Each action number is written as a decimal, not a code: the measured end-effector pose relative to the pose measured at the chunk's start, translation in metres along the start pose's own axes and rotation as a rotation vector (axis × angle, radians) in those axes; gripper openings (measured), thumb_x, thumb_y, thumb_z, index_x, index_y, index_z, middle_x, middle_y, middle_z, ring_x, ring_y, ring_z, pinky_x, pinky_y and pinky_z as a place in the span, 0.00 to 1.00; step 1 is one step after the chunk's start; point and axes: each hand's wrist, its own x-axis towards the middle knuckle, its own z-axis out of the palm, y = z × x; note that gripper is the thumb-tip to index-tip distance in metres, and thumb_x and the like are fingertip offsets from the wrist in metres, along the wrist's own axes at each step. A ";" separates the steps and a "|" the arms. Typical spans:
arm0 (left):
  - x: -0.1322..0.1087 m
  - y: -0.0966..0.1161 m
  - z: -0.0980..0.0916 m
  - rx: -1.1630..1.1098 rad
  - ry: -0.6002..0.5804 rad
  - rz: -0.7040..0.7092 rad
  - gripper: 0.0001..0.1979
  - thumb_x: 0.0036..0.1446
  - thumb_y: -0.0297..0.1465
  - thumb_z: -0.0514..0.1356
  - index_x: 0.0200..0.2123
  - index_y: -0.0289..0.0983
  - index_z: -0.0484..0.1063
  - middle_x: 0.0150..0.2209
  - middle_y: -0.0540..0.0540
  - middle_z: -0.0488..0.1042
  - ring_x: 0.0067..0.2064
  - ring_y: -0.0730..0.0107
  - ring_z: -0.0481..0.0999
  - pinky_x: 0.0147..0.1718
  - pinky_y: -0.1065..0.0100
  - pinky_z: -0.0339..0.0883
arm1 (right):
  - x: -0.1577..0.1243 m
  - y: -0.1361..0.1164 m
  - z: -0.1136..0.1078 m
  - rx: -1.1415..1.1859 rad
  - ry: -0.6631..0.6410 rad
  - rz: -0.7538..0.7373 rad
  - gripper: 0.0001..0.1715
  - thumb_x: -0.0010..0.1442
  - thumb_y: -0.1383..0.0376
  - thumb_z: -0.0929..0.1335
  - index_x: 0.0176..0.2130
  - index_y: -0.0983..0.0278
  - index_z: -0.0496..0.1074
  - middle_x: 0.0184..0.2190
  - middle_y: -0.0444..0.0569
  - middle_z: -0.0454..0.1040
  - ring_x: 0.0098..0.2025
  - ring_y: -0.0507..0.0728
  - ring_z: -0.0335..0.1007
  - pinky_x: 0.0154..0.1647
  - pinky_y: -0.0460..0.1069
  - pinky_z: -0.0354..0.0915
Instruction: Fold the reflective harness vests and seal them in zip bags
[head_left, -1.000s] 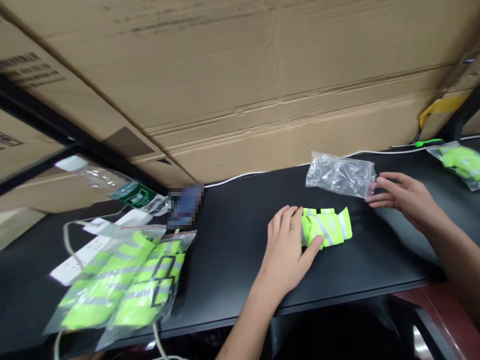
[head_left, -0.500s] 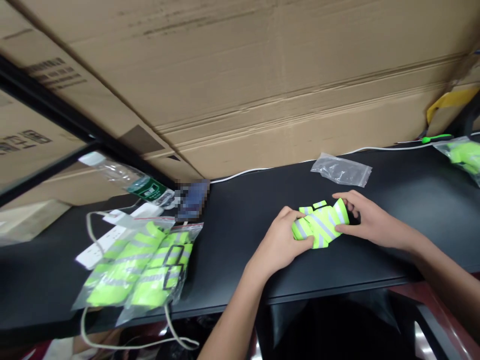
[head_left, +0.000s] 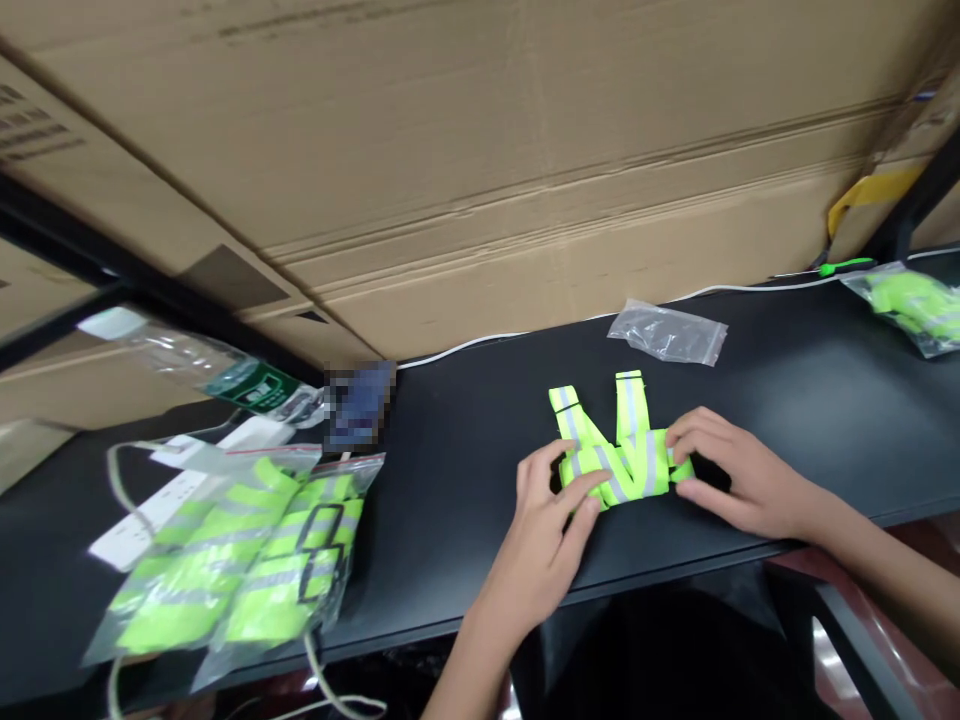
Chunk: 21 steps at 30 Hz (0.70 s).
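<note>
A neon-yellow reflective strap vest [head_left: 626,470] with silver stripes lies folded into a compact bundle on the black tabletop. Two of its strap ends stick out on the far side, crossed by thin black bands. My left hand [head_left: 547,510] grips the bundle's left end, its index finger on top and the thumb at the near edge. At the right end, my right hand [head_left: 724,470] pinches a loop of the strap between thumb and curled fingers. Beyond the vest lies a clear plastic bag [head_left: 667,332], flat and with nothing visible inside.
On the left, bagged reflective vests [head_left: 225,560] overlap a white power strip [head_left: 150,525]. A water bottle [head_left: 202,365] and a blurred-out blue item [head_left: 361,402] are behind. Another bagged vest [head_left: 911,300] is at far right. Cardboard [head_left: 525,150] lines the back.
The bundle, earlier raised and tilted between both hands, now lies flatter and nearer, with two strap ends extending away. My right hand has moved down to its right end. The camera view has shifted slightly.
</note>
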 end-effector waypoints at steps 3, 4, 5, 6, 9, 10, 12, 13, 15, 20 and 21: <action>0.000 -0.004 -0.002 -0.044 0.062 -0.152 0.21 0.70 0.34 0.52 0.65 0.47 0.59 0.61 0.41 0.62 0.62 0.53 0.62 0.58 0.51 0.63 | 0.013 -0.001 0.000 0.039 0.028 0.232 0.19 0.66 0.54 0.67 0.51 0.62 0.64 0.50 0.56 0.71 0.50 0.62 0.68 0.49 0.58 0.66; 0.004 -0.004 -0.004 -0.045 0.046 -0.185 0.23 0.68 0.35 0.54 0.65 0.45 0.58 0.58 0.41 0.65 0.60 0.53 0.64 0.58 0.50 0.63 | 0.020 0.000 -0.001 0.046 -0.040 0.283 0.24 0.65 0.52 0.68 0.54 0.62 0.64 0.51 0.56 0.71 0.51 0.63 0.69 0.50 0.58 0.66; 0.008 -0.004 -0.006 -0.044 0.015 -0.210 0.25 0.66 0.35 0.57 0.64 0.42 0.59 0.56 0.41 0.67 0.58 0.53 0.67 0.57 0.50 0.64 | 0.028 0.001 -0.003 0.059 -0.133 0.307 0.27 0.63 0.51 0.69 0.55 0.62 0.64 0.50 0.56 0.72 0.50 0.63 0.69 0.49 0.57 0.66; 0.014 -0.003 -0.009 -0.043 -0.027 -0.226 0.24 0.63 0.35 0.59 0.62 0.41 0.62 0.53 0.42 0.69 0.55 0.53 0.70 0.55 0.51 0.65 | 0.036 0.002 -0.006 0.075 -0.230 0.311 0.26 0.62 0.51 0.70 0.53 0.62 0.67 0.49 0.54 0.73 0.49 0.63 0.70 0.48 0.56 0.66; 0.034 0.001 -0.016 -0.048 -0.107 -0.214 0.21 0.55 0.30 0.62 0.53 0.39 0.68 0.47 0.45 0.70 0.46 0.58 0.74 0.46 0.58 0.70 | 0.060 0.005 -0.012 0.100 -0.433 0.265 0.17 0.58 0.54 0.72 0.40 0.63 0.72 0.36 0.47 0.74 0.36 0.57 0.69 0.35 0.51 0.64; 0.042 0.002 -0.018 -0.023 -0.086 -0.194 0.19 0.54 0.27 0.62 0.50 0.39 0.69 0.45 0.46 0.70 0.44 0.59 0.74 0.43 0.59 0.70 | 0.066 0.006 -0.013 0.089 -0.434 0.235 0.14 0.57 0.56 0.73 0.38 0.63 0.71 0.32 0.45 0.72 0.33 0.55 0.67 0.31 0.49 0.61; 0.054 0.004 -0.018 0.119 0.035 -0.144 0.14 0.53 0.22 0.59 0.44 0.39 0.68 0.43 0.46 0.70 0.44 0.58 0.73 0.42 0.59 0.69 | 0.074 0.008 -0.010 -0.027 -0.306 0.141 0.08 0.58 0.62 0.71 0.37 0.63 0.70 0.32 0.46 0.71 0.32 0.55 0.66 0.31 0.49 0.60; 0.057 0.004 -0.016 0.222 0.102 -0.120 0.14 0.54 0.20 0.57 0.42 0.39 0.67 0.43 0.45 0.69 0.45 0.56 0.71 0.42 0.58 0.69 | 0.076 0.008 -0.007 -0.134 -0.218 0.073 0.06 0.59 0.65 0.69 0.38 0.63 0.69 0.34 0.48 0.72 0.35 0.56 0.67 0.33 0.50 0.61; 0.058 0.004 -0.013 0.393 0.149 -0.049 0.14 0.53 0.17 0.55 0.40 0.39 0.66 0.42 0.42 0.69 0.45 0.53 0.69 0.42 0.55 0.67 | 0.072 0.008 0.002 -0.361 -0.119 -0.081 0.05 0.63 0.64 0.67 0.40 0.64 0.70 0.40 0.54 0.73 0.41 0.60 0.68 0.37 0.52 0.63; 0.031 0.000 -0.012 0.154 -0.038 0.070 0.06 0.62 0.30 0.60 0.42 0.40 0.66 0.44 0.45 0.68 0.47 0.57 0.66 0.47 0.56 0.66 | 0.043 0.007 0.014 -0.316 -0.135 -0.254 0.26 0.64 0.44 0.66 0.43 0.64 0.70 0.44 0.56 0.74 0.43 0.63 0.70 0.42 0.57 0.67; 0.027 -0.001 -0.013 0.084 -0.030 0.052 0.04 0.66 0.33 0.58 0.42 0.41 0.66 0.44 0.46 0.68 0.47 0.58 0.66 0.49 0.57 0.66 | 0.040 0.007 0.012 -0.236 -0.085 -0.232 0.22 0.66 0.47 0.65 0.44 0.63 0.70 0.44 0.55 0.74 0.44 0.62 0.70 0.44 0.57 0.67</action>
